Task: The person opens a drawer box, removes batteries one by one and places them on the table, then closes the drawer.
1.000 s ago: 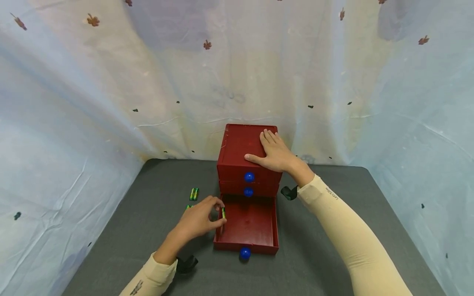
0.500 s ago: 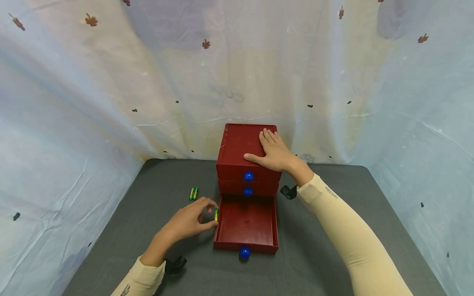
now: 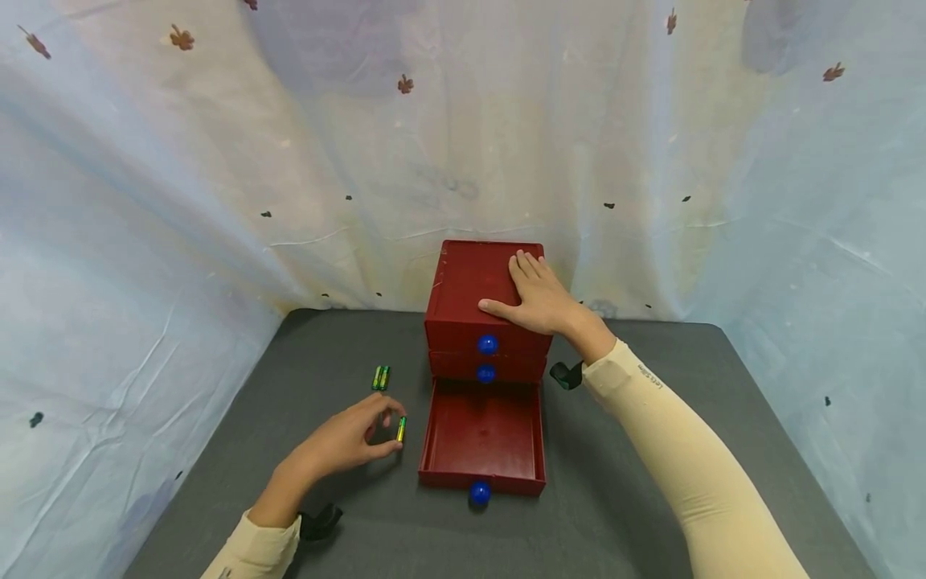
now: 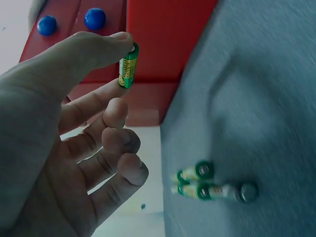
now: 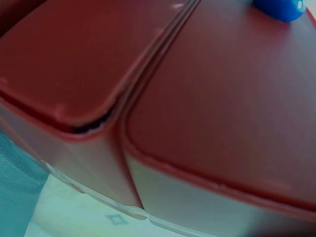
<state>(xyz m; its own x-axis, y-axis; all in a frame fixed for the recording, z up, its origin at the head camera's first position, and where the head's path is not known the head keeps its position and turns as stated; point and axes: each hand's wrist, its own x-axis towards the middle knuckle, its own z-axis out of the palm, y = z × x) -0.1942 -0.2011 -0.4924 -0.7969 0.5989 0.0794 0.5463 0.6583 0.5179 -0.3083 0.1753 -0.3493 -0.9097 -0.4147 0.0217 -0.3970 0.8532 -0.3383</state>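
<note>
Between thumb and index finger, my left hand (image 3: 346,434) pinches a green and yellow battery (image 3: 401,429), left of the pulled-out bottom drawer (image 3: 483,434). The left wrist view shows this battery (image 4: 128,67) held at its two ends, the other fingers loosely bent. My right hand (image 3: 538,299) lies flat on top of the red drawer cabinet (image 3: 470,277), fingers spread. The right wrist view shows only the cabinet's drawer fronts (image 5: 222,98), not the hand. Two matching batteries (image 3: 380,378) lie side by side beyond my left hand; another battery (image 4: 232,191) shows near them in the left wrist view.
Blue round knobs (image 3: 487,344) stick out from the drawer fronts, and the lowest knob (image 3: 480,493) faces me on the extended drawer. Grey cloth covers the table (image 3: 615,482). A pale patterned curtain (image 3: 463,145) hangs behind and at both sides.
My left hand has moved left with the battery, from the bottom drawer's left edge to a spot over the table. The right hand keeps its place on the cabinet.
</note>
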